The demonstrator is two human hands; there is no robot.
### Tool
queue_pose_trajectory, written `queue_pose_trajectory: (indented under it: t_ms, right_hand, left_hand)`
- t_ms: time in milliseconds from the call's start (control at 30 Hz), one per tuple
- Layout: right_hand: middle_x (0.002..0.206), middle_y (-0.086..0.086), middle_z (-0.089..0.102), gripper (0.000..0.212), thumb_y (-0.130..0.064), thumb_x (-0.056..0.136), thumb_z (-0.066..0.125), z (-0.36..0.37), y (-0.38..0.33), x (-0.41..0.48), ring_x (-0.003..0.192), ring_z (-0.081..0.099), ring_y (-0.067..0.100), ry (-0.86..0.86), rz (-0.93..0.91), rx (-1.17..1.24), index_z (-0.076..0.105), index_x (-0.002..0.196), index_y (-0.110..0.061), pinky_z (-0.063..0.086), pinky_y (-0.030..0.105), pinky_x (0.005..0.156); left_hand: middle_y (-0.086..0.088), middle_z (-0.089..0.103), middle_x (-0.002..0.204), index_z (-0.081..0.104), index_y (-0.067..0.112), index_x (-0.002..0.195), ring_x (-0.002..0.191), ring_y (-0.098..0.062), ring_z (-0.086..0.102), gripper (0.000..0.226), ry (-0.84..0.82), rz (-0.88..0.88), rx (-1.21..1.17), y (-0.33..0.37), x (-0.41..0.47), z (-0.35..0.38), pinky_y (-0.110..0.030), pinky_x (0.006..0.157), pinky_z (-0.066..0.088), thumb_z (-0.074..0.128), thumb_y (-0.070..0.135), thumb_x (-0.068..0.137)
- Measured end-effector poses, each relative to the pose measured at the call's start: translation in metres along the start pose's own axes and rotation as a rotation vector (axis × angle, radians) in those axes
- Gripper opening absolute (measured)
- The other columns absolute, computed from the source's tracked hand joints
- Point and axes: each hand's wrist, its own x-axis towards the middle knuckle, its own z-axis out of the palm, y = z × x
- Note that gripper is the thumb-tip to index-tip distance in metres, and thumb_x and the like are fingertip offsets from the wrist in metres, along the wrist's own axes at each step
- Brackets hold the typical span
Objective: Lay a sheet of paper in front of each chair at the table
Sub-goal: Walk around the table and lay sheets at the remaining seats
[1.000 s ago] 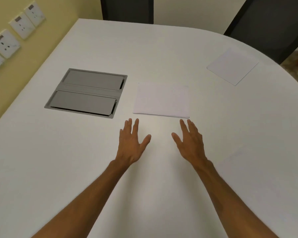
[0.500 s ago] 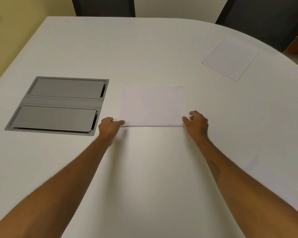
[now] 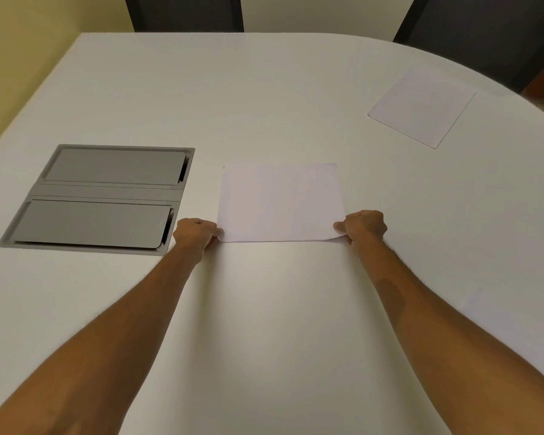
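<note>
Both fists clamped on the paper stack [image 3: 281,202] mid-desk [image 3: 264,309]: left hand [image 3: 195,232] pinching its near-left corner, right hand [image 3: 365,226] curling the near-right; next I'd peel one sheet free; beyond, laid sheet [image 3: 421,106] fronts the right chair [image 3: 484,32]; far chair [image 3: 182,12] lacks one.

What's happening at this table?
A person is setting out paper at a white table. The left hand and right hand each pinch a near corner of the small paper stack in the middle. One sheet already lies by the far-right chair; the far chair has none.
</note>
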Motion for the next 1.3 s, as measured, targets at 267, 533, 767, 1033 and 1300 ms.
queue_pose_trajectory:
  t_ms: [267,533,767,1033,1300]
  right_hand:
    - [0.106,0.013,0.075,0.020,-0.008,0.080,0.082,-0.005,0.014,-0.009,0.097,0.070,0.031,0.056,-0.099,0.044,0.074,0.098,-0.002,0.058,0.037,0.085]
    - [0.096,0.008,0.072,0.015,-0.008,0.079,0.079,-0.006,0.018,-0.013,0.079,0.064,0.029,0.090,-0.147,0.146,0.066,0.080,-0.014,0.047,0.028,0.069]
    - [0.103,0.013,0.069,0.019,0.002,0.085,0.074,-0.015,0.025,-0.014,0.057,0.074,0.025,-0.080,-0.093,0.482,0.063,0.084,-0.012,0.056,0.021,0.048]
    - [0.101,0.021,0.065,0.019,0.011,0.086,0.069,-0.023,0.038,-0.041,0.068,0.071,0.021,-0.258,-0.069,0.784,0.059,0.083,-0.004,0.060,0.024,0.057]
    - [0.098,0.017,0.072,0.021,0.014,0.088,0.064,0.009,0.050,-0.119,0.087,0.071,0.027,-0.461,-0.024,0.913,0.056,0.102,0.000,0.062,0.029,0.062]
  left_hand:
    - [-0.015,0.065,0.071,0.068,0.000,0.079,0.055,-0.026,0.056,0.004,0.012,0.076,0.064,-0.001,-0.007,0.000,-0.028,0.053,0.049,0.072,-0.002,0.078]
    - [-0.015,0.067,0.089,0.066,0.003,0.091,0.061,-0.023,0.058,0.006,0.017,0.132,0.037,-0.003,-0.008,-0.001,-0.031,0.060,0.053,0.070,0.000,0.086]
    - [-0.011,0.069,0.094,0.066,0.008,0.101,0.065,-0.021,0.061,0.030,0.043,0.158,0.028,-0.006,-0.018,0.002,-0.041,0.081,0.058,0.079,0.031,0.086]
    - [-0.015,0.068,0.098,0.060,0.003,0.111,0.074,-0.027,0.066,0.059,-0.129,-0.085,-0.300,0.000,-0.066,0.008,-0.035,0.064,0.055,0.069,0.056,0.088]
    - [-0.013,0.074,0.117,0.067,0.004,0.114,0.102,-0.031,0.074,0.027,-0.372,0.001,-0.579,-0.011,-0.127,0.027,-0.037,0.085,0.062,0.073,0.018,0.092]
